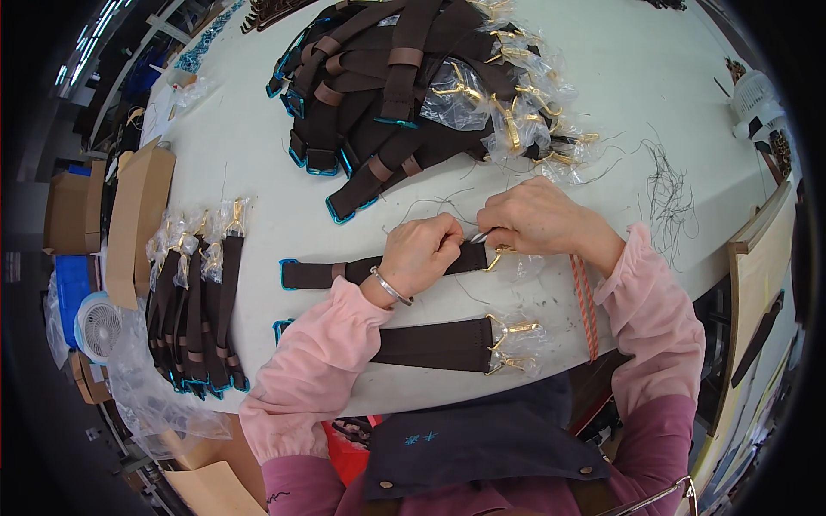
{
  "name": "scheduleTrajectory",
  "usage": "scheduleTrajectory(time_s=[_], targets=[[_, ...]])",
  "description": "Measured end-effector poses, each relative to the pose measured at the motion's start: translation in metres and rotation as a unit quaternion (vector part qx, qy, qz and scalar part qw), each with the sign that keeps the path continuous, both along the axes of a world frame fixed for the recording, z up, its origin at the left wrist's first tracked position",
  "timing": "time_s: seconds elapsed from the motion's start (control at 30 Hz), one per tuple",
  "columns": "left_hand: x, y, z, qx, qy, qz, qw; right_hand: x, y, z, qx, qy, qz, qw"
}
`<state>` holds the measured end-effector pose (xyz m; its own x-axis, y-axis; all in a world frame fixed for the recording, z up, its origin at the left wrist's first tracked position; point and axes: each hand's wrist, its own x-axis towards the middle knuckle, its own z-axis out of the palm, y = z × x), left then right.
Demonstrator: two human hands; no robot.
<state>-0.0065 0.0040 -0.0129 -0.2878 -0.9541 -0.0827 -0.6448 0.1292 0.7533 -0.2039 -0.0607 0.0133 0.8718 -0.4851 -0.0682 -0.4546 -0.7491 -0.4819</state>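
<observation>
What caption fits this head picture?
Both hands, left hand and right hand, work on a brown strap on a white table.

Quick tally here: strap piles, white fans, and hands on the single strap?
Strap piles: 2, far heap and left row
White fans: 2, left fan and right fan
Hands on the single strap: 2, left hand and right hand
Total: 6

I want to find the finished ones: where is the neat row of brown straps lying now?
In the head view, the row of brown straps lies at the table's left edge, left of the left hand, beside a cardboard piece.
</observation>
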Motion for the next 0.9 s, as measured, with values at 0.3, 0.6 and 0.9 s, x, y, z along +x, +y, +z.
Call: scheduleTrajectory(time_s=[0.3,0.6,0.9], targets=[[0.0,0.0,0.0,-0.003,0.005,0.002,1.0,0.002,0.006,-0.003,0.043,-0.023,-0.044,0.998],[0.001,0.001,-0.001,-0.008,0.0,0.0,1.0,0.004,0.006,-0.004,0.055,-0.018,-0.046,0.997],[0.005,-0.001,-0.001,-0.013,0.006,-0.015,1.0,-0.008,0.044,0.024,-0.099,-0.101,-0.139,0.98]])
